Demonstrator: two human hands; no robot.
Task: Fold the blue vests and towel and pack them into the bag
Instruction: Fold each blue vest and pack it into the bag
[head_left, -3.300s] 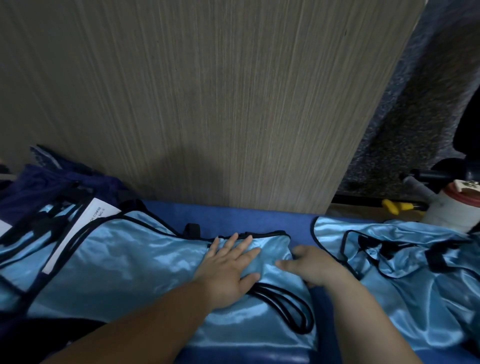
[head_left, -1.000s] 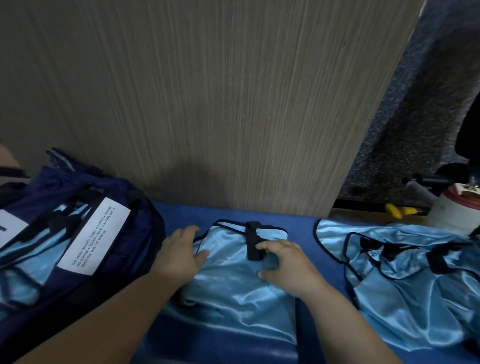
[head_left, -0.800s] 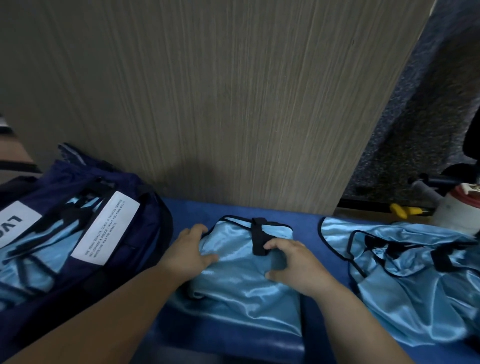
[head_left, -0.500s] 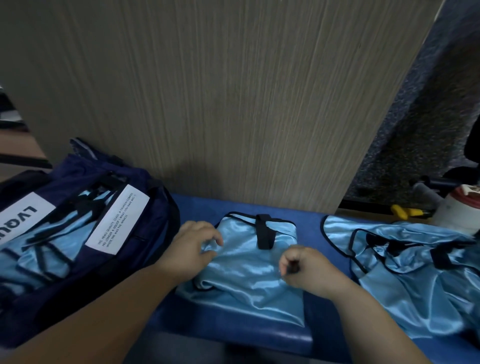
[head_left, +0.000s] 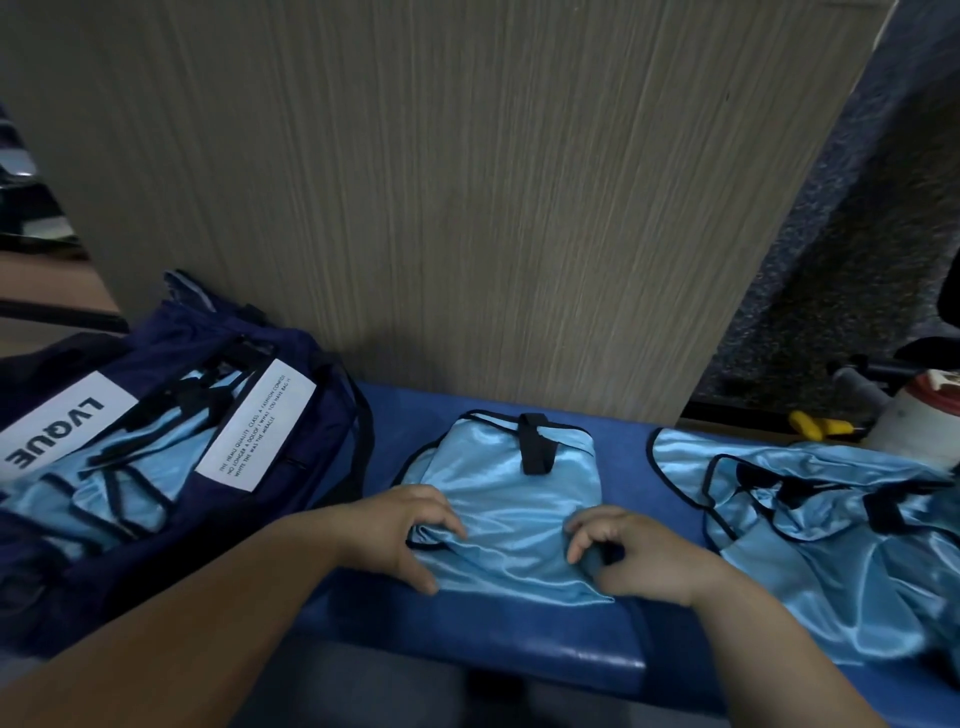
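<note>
A folded light blue satin vest (head_left: 506, 499) with black trim lies on the blue bench (head_left: 467, 644) in front of me. My left hand (head_left: 400, 530) pinches its near left corner. My right hand (head_left: 639, 556) curls its fingers into the near right edge of the same vest. A dark navy bag (head_left: 156, 467) with white labels stands open at the left, with several light blue vests inside. Another unfolded blue vest (head_left: 831, 530) lies spread at the right. No towel is recognisable.
A wood-grain panel (head_left: 441, 208) rises right behind the bench. At the far right stand a white container with a red lid (head_left: 919, 421) and a yellow tool (head_left: 818, 423). The bench's front edge runs just below my wrists.
The vest went from spread flat to a compact fold. Both hands slid back from its top strap to its near edge and closed on the cloth. The view shifted right, baring more of the bag.
</note>
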